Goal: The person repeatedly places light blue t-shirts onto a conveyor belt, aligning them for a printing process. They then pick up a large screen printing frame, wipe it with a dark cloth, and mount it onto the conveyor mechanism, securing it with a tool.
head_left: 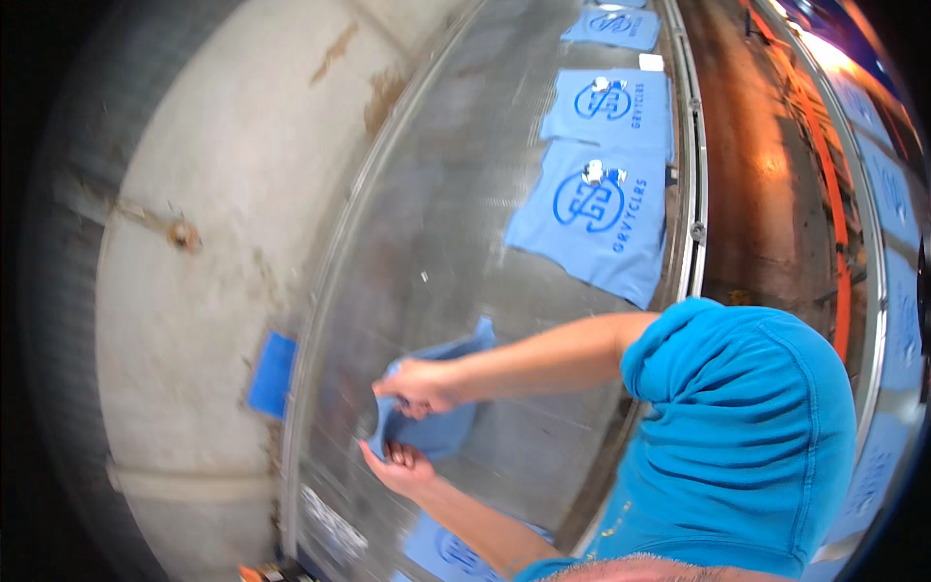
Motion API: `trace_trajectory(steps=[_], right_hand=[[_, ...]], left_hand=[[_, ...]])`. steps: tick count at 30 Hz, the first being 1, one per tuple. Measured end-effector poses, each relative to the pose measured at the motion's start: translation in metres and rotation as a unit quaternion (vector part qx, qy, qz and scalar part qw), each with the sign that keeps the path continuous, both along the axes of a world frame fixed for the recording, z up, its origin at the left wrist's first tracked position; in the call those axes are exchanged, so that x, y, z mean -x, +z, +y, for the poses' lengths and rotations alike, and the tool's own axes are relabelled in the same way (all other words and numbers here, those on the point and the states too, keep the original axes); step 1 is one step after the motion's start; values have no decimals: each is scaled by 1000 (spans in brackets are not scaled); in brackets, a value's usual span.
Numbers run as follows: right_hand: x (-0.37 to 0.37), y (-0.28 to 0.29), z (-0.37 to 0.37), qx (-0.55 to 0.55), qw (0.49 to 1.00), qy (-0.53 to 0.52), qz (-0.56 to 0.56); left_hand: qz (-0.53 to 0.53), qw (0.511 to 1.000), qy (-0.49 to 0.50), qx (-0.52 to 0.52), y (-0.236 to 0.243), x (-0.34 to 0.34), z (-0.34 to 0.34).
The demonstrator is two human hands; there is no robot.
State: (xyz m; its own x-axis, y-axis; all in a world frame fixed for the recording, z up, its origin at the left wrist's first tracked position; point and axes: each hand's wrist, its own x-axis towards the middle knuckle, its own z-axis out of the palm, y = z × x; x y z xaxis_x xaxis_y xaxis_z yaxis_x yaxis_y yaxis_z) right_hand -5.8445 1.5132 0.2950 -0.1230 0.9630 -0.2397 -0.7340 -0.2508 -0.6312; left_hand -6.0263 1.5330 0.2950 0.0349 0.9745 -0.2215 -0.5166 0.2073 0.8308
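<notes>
Both my hands pinch one blue cloth (436, 427) on the steel bench (436, 223): left grip (402, 466) at its lower edge, right grip (419, 386) on top.

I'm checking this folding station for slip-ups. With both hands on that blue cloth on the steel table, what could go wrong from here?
1. The blue cloth is bunched between the left hand and right hand, so it may end up creased or uneven.
2. It lies near the table edge; a pull that way might drag it off, toward the small blue piece on the concrete.
3. The right arm reaches across close to the flat printed cloths; a sweep might disturb them.
</notes>
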Motion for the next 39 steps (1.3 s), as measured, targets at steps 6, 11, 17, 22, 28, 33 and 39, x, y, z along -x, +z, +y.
trace_trajectory(steps=[6,11,17,22,28,33,39], right_hand=[[-32,160,-38,-340,927,3,-160],[-39,143,-83,-296,930,-7,-220],[-51,-52,-250,52,998,-10,21],[-85,-54,-307,94,989,-111,-20],[-166,-64,-195,-31,977,-193,-87],[-182,30,-250,-121,957,-231,-127],[-165,-60,-316,96,938,-247,-223]], left_hand=[[296,732,186,-585,92,44,39],[479,546,243,-643,108,54,-34],[119,987,98,-47,-36,82,-237],[-15,990,78,117,-54,93,-265],[95,993,22,-69,-96,46,-149],[34,986,55,-154,12,37,-195],[163,986,-14,-38,-69,54,-242]])
